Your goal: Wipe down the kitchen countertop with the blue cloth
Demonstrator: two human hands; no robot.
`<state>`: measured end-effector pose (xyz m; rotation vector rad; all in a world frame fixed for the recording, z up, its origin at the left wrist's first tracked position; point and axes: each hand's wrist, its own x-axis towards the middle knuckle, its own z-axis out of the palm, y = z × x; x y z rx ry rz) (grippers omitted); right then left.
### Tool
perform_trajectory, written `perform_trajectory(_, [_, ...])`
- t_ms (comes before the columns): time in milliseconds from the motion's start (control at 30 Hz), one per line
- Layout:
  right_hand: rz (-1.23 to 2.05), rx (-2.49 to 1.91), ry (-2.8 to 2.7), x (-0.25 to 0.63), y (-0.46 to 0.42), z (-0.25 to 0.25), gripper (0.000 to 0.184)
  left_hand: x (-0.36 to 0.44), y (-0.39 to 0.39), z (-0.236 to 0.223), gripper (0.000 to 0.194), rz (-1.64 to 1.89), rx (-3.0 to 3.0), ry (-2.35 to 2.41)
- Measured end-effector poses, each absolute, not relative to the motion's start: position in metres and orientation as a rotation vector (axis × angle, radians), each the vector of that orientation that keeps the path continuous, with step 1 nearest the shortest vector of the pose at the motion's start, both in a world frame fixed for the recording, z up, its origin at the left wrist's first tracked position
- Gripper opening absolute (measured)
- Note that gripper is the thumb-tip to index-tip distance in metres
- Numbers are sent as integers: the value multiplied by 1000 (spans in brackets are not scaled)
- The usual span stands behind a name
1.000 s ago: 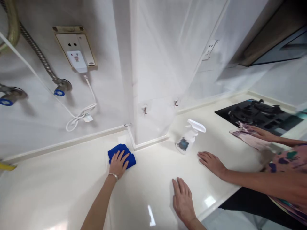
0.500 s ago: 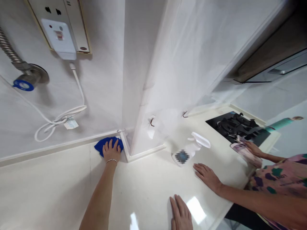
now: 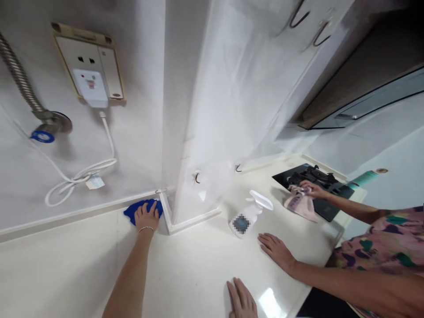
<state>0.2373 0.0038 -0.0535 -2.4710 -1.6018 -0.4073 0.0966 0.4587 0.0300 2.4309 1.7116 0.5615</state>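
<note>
Seeing blue cloth [image 3: 131,213] under the spread fingers of my left hand [image 3: 146,217]; right hand [image 3: 244,304] empty, fingers slightly parted, spray bottle [image 3: 251,213] beyond them.

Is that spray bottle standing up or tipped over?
Upright: the spray bottle stands with its base on the counter and its white trigger head uppermost.

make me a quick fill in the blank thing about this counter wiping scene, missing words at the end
The camera wearer's hand with the bracelet is the ____ one.
It rests on a cloth coloured ____.
The head of the spray bottle is coloured ____.
The co-worker's hand grips a rag coloured ____.

Missing words: left; blue; white; pink
</note>
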Motion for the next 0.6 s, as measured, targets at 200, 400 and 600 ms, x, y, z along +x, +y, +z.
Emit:
perform_trajectory(200, [-414,-2390,-1558,231,7,-47,86,56,432,38,57,307,2473,1734])
perform_trajectory(400, [-461,-2358,-1558,227,9,-43,89,-6,433,62,68,127,2353,1933])
perform_trajectory(600, [-522,-2377,-1539,226,11,-46,94,-48,433,63,62,375,2651,1697])
